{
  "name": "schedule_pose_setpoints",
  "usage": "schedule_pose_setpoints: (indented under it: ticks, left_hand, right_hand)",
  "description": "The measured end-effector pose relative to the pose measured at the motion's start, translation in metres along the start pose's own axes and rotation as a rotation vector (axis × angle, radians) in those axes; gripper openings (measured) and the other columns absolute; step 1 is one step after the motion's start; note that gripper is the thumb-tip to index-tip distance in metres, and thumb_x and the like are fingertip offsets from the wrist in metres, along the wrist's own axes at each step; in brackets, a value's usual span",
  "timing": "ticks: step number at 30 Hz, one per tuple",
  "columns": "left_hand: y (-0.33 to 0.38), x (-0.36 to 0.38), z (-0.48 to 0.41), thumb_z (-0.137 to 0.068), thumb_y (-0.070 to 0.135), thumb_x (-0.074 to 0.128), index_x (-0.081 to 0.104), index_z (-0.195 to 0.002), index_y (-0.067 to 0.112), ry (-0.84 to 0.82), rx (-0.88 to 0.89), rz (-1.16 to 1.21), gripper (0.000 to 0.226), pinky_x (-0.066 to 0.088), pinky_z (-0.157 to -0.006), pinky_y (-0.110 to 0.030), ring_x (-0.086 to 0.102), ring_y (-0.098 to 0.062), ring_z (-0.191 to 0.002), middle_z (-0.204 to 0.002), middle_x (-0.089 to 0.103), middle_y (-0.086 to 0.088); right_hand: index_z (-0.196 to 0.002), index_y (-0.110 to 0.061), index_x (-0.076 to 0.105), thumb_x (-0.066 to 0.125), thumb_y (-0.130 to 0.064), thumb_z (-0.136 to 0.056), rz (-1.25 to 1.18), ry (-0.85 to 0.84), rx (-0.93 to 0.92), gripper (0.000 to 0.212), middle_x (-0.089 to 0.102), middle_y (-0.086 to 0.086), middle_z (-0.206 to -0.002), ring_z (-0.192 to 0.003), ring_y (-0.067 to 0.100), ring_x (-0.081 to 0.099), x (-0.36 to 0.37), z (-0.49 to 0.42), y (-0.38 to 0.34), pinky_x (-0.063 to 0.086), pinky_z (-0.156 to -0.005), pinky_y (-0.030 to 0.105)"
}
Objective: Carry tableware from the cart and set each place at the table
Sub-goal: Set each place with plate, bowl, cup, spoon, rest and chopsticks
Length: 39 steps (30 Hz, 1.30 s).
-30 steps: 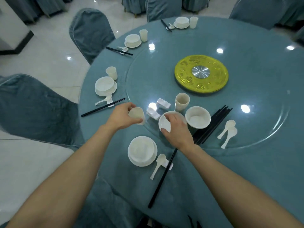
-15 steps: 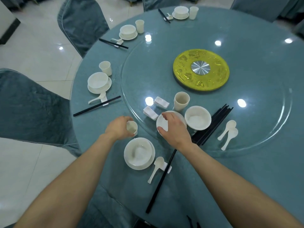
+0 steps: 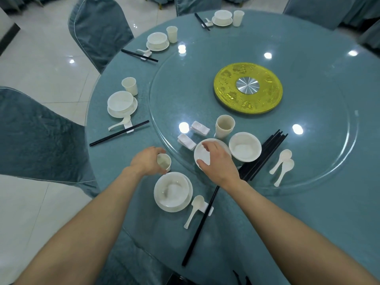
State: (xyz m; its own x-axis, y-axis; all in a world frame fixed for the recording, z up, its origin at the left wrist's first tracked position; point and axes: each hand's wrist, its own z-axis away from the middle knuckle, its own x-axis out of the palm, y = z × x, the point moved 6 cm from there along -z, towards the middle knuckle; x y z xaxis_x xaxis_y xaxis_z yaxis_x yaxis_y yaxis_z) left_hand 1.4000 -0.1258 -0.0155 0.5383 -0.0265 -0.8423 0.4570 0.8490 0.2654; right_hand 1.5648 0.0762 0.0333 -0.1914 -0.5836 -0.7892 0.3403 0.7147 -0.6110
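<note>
My left hand (image 3: 146, 161) grips a small white cup (image 3: 164, 161), which stands upright on the teal tablecloth just above the near place setting. That setting has a white bowl on a plate (image 3: 173, 191), a white spoon (image 3: 193, 210) and black chopsticks (image 3: 200, 227) on a white rest. My right hand (image 3: 218, 163) grips the rim of a white plate (image 3: 202, 155) lying on the edge of the glass turntable (image 3: 308, 140). Beside the plate on the glass stand stacked cups (image 3: 224, 126), stacked bowls (image 3: 245, 146), a bundle of chopsticks (image 3: 265, 153), two spoons (image 3: 282, 164) and two white rests (image 3: 192, 135).
Three finished settings sit along the left and far rim of the round table (image 3: 123, 167): one at the left (image 3: 122, 104), one further back (image 3: 158, 41), one at the top (image 3: 223, 17). A yellow disc (image 3: 247, 90) marks the turntable's centre. Covered chairs (image 3: 41, 136) ring the table.
My left hand has brought the cup down and toward me, from tilted in the air to upright on the cloth above the near bowl. My right hand has stayed on the plate.
</note>
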Motion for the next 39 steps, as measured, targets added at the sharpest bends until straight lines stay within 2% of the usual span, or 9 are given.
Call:
schedule_pose_setpoints:
  ticks: [4,9,12,15,19,24,28,31,39]
  left_hand:
    - [0.002,-0.01,0.012,-0.064,0.058,0.092,0.052,-0.152,0.034,0.013,-0.005,0.036,0.1,0.052,-0.105,-0.042,0.058,-0.022,-0.13,-0.144,0.057,0.004]
    - [0.01,-0.029,0.028,-0.073,0.055,0.089,0.051,-0.152,0.032,0.054,0.024,0.051,0.091,0.05,-0.107,-0.043,0.056,-0.022,-0.133,-0.149,0.055,0.001]
    - [0.024,-0.042,0.042,-0.074,0.053,0.088,0.053,-0.151,0.032,0.101,0.069,0.071,0.087,0.05,-0.108,-0.043,0.056,-0.022,-0.134,-0.149,0.054,0.001]
    - [0.041,-0.046,0.052,-0.073,0.056,0.089,0.054,-0.149,0.033,0.137,0.124,0.07,0.087,0.049,-0.109,-0.045,0.057,-0.022,-0.132,-0.149,0.055,0.002]
    - [0.071,-0.036,0.07,-0.073,0.055,0.089,0.055,-0.148,0.032,0.12,0.211,0.044,0.085,0.046,-0.112,-0.045,0.055,-0.025,-0.134,-0.148,0.057,-0.002]
    - [0.101,-0.025,0.101,-0.062,0.068,0.08,0.059,-0.14,0.043,0.128,0.26,0.057,0.084,0.051,-0.105,-0.044,0.059,-0.02,-0.129,-0.142,0.061,0.008]
    - [0.13,-0.013,0.132,-0.074,0.056,0.087,0.056,-0.146,0.035,0.156,0.305,0.029,0.082,0.05,-0.105,-0.042,0.056,-0.021,-0.132,-0.147,0.059,0.006]
    - [0.147,-0.003,0.154,-0.075,0.057,0.086,0.054,-0.149,0.034,0.159,0.31,-0.005,0.084,0.049,-0.109,-0.044,0.055,-0.022,-0.135,-0.15,0.057,0.005]
    - [0.189,0.03,0.247,-0.074,0.052,0.087,0.062,-0.142,0.028,0.243,0.342,-0.016,0.076,0.054,-0.098,-0.04,0.064,-0.023,-0.124,-0.137,0.068,0.002]
  right_hand:
    - [-0.143,-0.018,0.052,0.07,-0.032,-0.095,0.025,0.011,0.005,0.053,0.056,-0.001,-0.142,-0.13,0.02,0.053,-0.008,0.008,-0.003,0.044,-0.113,0.039]
    - [-0.146,-0.021,0.049,0.072,-0.035,-0.094,0.039,0.027,0.019,0.058,0.053,-0.003,-0.146,-0.133,0.019,0.053,-0.023,0.023,-0.008,0.048,-0.111,0.041]
    - [-0.15,-0.02,0.046,0.073,-0.037,-0.094,0.061,0.02,0.038,0.065,0.05,-0.001,-0.152,-0.137,0.022,0.05,-0.033,0.038,-0.008,0.044,-0.115,0.038]
    - [-0.154,-0.018,0.045,0.072,-0.043,-0.094,0.075,0.015,0.095,0.07,0.048,0.001,-0.154,-0.134,0.024,0.052,-0.042,0.063,-0.001,0.044,-0.111,0.037]
    - [-0.158,-0.02,0.041,0.072,-0.048,-0.095,0.082,0.027,0.167,0.076,0.046,-0.001,-0.155,-0.135,0.022,0.052,-0.052,0.109,0.017,0.045,-0.112,0.039]
    - [-0.161,-0.021,0.036,0.07,-0.051,-0.095,0.095,0.056,0.239,0.08,0.042,-0.001,-0.159,-0.141,0.022,0.048,-0.072,0.159,0.033,0.041,-0.117,0.038]
    - [-0.161,-0.02,0.035,0.07,-0.05,-0.095,0.102,0.093,0.284,0.08,0.04,0.001,-0.16,-0.143,0.025,0.047,-0.088,0.2,0.046,0.04,-0.117,0.041]
    - [-0.16,-0.019,0.037,0.072,-0.047,-0.095,0.104,0.11,0.308,0.079,0.041,0.003,-0.16,-0.141,0.027,0.047,-0.099,0.234,0.054,0.038,-0.115,0.038]
    - [-0.158,-0.014,0.042,0.074,-0.049,-0.093,0.114,0.147,0.321,0.081,0.047,0.008,-0.155,-0.138,0.031,0.05,-0.117,0.35,0.088,0.04,-0.114,0.042]
